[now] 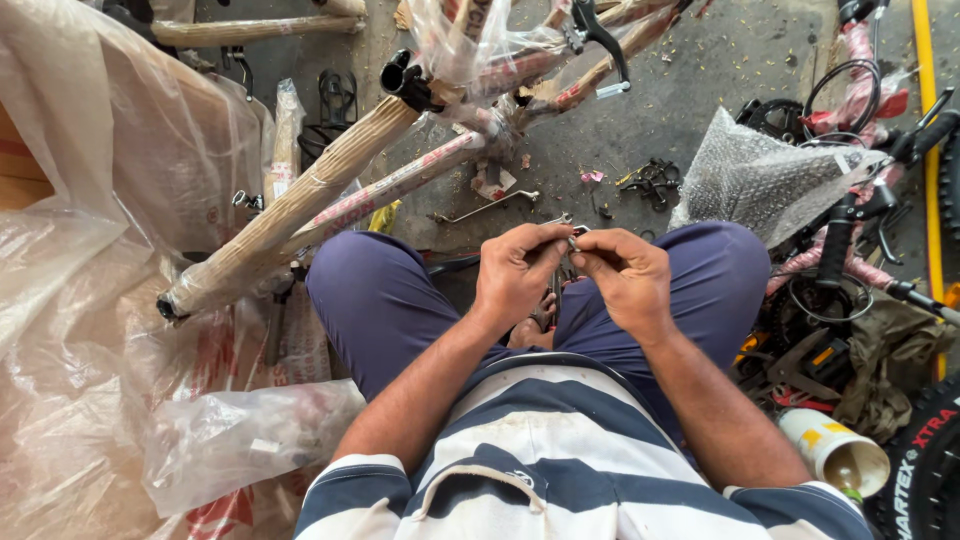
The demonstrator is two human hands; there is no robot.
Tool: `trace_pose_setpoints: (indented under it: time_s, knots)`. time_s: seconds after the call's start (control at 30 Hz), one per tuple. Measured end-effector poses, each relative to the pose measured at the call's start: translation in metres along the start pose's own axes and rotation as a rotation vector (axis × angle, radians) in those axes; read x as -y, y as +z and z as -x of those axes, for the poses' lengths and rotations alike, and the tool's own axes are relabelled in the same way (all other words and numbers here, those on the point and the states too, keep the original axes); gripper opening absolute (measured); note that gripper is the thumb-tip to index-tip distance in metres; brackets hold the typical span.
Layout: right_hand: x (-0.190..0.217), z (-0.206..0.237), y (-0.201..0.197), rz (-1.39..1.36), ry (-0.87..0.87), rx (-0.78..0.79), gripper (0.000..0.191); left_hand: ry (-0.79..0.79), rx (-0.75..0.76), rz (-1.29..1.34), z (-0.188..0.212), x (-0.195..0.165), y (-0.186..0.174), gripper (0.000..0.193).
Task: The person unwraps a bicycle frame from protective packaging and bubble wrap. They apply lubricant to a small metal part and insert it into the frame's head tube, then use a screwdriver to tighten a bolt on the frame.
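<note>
Pinching a small metal part (573, 238) between both hands, you've got it right over the gap between your knees, at the centre of the view. Your left hand (518, 272) is curled, thumb and forefinger closed on the part's left end. Your right hand (628, 275) is curled the same way, fingertips closed on its right end, so both hands are grasping the part and their fingertips nearly meet. The part is mostly hidden by your fingers; only a short silver bit shows, and it seems to poke up and away from you, but its long axis can't be told for sure. A paper-wrapped bike frame (330, 175) lies ahead to your left, its long tube running diagonally from lower left to upper right, with a black clamp at the upper end. A spanner (485, 207) lies on the floor just beyond your hands, roughly crosswise. Bubble wrap (760, 175) sits ahead to your right, beside black handlebar grips (835, 245). A tin (835, 452) stands by your right elbow, next to a tyre (925, 470).
</note>
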State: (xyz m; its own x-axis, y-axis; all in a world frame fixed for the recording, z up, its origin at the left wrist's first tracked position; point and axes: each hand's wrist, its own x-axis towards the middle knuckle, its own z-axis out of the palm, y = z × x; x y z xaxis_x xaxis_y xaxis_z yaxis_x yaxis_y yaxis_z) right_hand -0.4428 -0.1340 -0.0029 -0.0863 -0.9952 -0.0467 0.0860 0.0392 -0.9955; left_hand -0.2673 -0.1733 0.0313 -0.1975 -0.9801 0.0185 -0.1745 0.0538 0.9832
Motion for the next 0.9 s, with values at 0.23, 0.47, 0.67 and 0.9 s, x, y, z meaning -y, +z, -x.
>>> trace_pose_setpoints:
  time_s: [0.23, 0.47, 0.67, 0.9]
  knots:
    - [0.003, -0.009, 0.013, -0.019, 0.08, -0.015, 0.022, 0.262, 0.015, -0.151, -0.002, -0.005, -0.014, 0.022]
    - [0.016, -0.04, 0.008, 0.073, 0.039, 0.023, 0.018, 0.474, 0.054, -0.306, -0.022, -0.027, -0.034, 0.029]
    - [0.048, -0.162, -0.018, 0.593, -0.194, 0.045, 0.015, 0.454, -0.325, -0.203, -0.113, -0.004, -0.094, 0.006]
    - [0.049, -0.297, -0.028, 0.96, -0.436, 0.142, 0.018, -0.055, -0.506, -0.535, -0.25, 0.058, -0.128, 0.052]
